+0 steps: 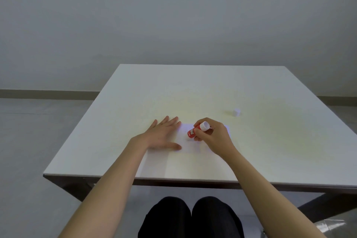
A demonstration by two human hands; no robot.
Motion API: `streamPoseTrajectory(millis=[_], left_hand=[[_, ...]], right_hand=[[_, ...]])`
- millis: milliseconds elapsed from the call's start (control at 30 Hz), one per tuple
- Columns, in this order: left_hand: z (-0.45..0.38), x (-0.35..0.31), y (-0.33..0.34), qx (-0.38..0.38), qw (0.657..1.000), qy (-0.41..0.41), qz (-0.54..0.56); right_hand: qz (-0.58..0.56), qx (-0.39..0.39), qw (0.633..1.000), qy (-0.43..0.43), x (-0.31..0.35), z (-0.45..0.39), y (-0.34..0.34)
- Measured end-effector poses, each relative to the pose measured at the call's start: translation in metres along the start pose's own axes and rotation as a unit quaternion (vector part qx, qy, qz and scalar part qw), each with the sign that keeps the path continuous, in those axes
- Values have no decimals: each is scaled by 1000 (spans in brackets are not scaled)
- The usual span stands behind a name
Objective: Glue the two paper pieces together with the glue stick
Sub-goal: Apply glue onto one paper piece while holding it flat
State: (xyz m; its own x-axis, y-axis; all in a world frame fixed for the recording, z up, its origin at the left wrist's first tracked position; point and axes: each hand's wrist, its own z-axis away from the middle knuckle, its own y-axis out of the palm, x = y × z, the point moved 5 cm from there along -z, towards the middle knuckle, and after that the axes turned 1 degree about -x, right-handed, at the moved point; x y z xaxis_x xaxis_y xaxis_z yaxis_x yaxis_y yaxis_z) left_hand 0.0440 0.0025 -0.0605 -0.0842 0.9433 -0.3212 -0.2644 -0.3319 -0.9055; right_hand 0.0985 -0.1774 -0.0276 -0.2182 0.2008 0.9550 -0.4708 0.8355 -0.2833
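A white paper piece (190,146) lies flat on the table in front of me, hard to tell from the pale tabletop; I cannot make out a second piece apart from it. My left hand (164,135) rests flat on the paper's left part, fingers spread. My right hand (214,135) grips a red glue stick (194,131) with a white base end up, tilted, its lower tip down on the paper. The glue tip itself is hidden by the stick's body and my fingers.
A small white cap (236,112) stands on the table (135,102) to the right and farther back. The table's near edge runs just above my knees. Grey floor lies to the left, a plain wall behind.
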Motion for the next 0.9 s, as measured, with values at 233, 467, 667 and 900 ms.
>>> streamPoseTrajectory(millis=[233, 467, 667, 900], left_hand=[[-2, 2, 1, -2, 1000, -5, 9], [-1, 2, 1, -2, 1000, -2, 14], [-2, 3, 2, -4, 1000, -2, 17], [-2, 2, 2, -2, 1000, -4, 22]], right_hand=[[40, -22, 999, -5, 2, 7, -5], [-5, -4, 1000, 8, -4, 16, -12], [28, -42, 999, 8, -4, 19, -26], [41, 49, 998, 1, 0, 27, -23]])
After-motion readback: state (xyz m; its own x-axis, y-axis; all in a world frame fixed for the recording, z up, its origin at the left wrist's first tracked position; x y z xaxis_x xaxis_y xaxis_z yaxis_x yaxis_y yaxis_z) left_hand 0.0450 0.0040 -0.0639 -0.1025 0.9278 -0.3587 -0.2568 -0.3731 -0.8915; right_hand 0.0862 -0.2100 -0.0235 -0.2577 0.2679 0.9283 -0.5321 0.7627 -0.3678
